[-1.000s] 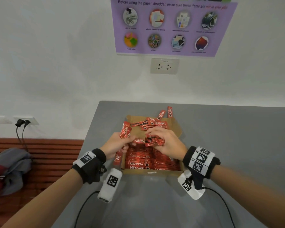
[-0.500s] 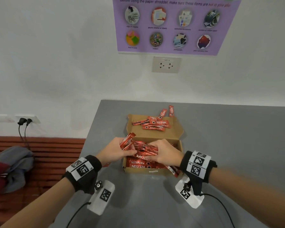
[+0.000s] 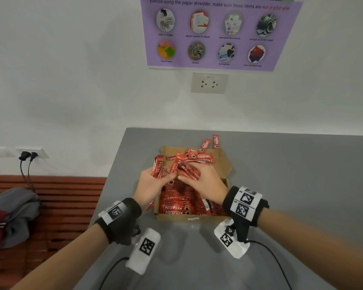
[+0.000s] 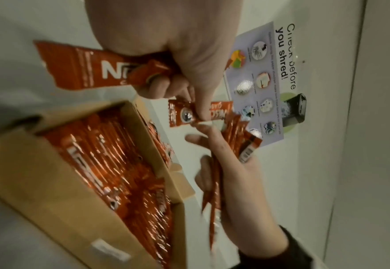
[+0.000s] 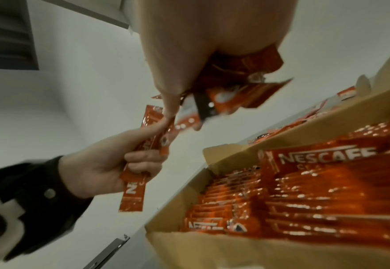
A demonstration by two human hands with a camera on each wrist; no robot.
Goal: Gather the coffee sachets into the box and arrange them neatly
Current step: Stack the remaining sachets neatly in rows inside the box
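My left hand [image 3: 150,186] grips a few sachets [image 3: 158,168] upright; my right hand [image 3: 205,181] clutches a loose bundle [image 3: 189,171] over the box [image 3: 194,217], near me on the table [image 3: 281,185]. That bundle may fan out and spill (foil looks slippery). Stray sachets [image 3: 197,156] litter the far flap, none blocking me.
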